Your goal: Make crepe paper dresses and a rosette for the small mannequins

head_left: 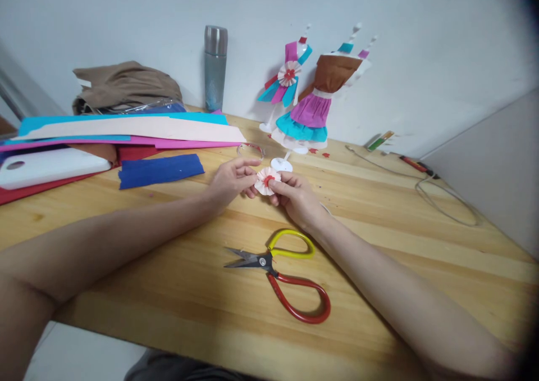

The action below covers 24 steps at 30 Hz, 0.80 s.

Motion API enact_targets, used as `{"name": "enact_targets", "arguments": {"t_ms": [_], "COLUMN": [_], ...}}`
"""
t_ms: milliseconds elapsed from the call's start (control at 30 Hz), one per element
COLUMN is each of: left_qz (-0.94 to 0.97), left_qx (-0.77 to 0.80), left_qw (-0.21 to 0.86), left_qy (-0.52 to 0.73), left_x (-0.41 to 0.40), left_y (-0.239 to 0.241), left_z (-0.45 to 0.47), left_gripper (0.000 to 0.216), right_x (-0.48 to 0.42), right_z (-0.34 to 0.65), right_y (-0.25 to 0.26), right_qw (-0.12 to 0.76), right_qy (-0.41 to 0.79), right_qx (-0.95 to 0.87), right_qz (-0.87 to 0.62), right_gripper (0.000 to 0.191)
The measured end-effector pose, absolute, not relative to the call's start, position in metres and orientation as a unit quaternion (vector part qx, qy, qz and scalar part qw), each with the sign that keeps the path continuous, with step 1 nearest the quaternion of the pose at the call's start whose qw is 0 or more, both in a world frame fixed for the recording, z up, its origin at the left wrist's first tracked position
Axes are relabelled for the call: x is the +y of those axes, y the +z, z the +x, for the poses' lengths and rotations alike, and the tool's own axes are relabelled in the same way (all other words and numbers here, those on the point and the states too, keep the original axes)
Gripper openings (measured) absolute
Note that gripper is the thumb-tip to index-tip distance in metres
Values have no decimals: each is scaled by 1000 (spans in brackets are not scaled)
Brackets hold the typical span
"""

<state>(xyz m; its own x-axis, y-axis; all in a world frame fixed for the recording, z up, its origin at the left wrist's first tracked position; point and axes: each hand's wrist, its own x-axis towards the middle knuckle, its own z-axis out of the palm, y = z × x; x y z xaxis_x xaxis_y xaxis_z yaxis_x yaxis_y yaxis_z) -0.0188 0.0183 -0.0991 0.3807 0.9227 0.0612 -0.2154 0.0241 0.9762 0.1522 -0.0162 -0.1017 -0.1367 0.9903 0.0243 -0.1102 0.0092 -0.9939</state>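
Both my hands meet over the wooden table (379,212) on a small pleated white paper rosette (264,182) with a red centre. My left hand (233,180) pinches its left edge with fingers pressed together. My right hand (295,196) grips its right and lower side between thumb and fingers. Just behind the rosette stands a small white round stand (281,164). Scissors (278,271) with one yellow and one red handle lie shut on the table near my right forearm.
Two paper-dressed doll figures (309,97) stand at the back by the wall. A steel flask (215,66), stacked coloured paper sheets (126,131), a blue paper strip (160,170), brown cloth (126,83), a cable (442,198) and a tape ring (250,149) lie around.
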Motion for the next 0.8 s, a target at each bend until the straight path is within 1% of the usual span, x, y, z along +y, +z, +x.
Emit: {"name": "enact_targets", "arguments": {"t_ms": [167,333,400,467,533,800], "left_qz": [513,567,594,604,600,586], "left_qx": [313,297,290,290,297,312], "left_qw": [676,669,655,645,643,641], "left_qy": [427,378,366,368,371,385], "left_x": [20,20,19,18,18,16], "left_y": [-100,-102,-103,-102,-101,-98], "left_z": [-21,-19,-18,-18,-18,-19], "left_gripper": [38,57,51,39,31,24], "right_x": [-15,-15,-15,-15,-16,-17], "right_z": [153,152,152,153,153,155], "right_y": [-103,-104,-104,-104,-103,-103], "right_qw": [502,506,504,500,491,495], "right_qy": [552,553,556,555,555,561], "right_qx": [-508,-512,-513,-518,-523,-496], "right_qz": [-431,-419,-415,-418,-421,-440], "right_gripper": [29,31,32,32,31,29]}}
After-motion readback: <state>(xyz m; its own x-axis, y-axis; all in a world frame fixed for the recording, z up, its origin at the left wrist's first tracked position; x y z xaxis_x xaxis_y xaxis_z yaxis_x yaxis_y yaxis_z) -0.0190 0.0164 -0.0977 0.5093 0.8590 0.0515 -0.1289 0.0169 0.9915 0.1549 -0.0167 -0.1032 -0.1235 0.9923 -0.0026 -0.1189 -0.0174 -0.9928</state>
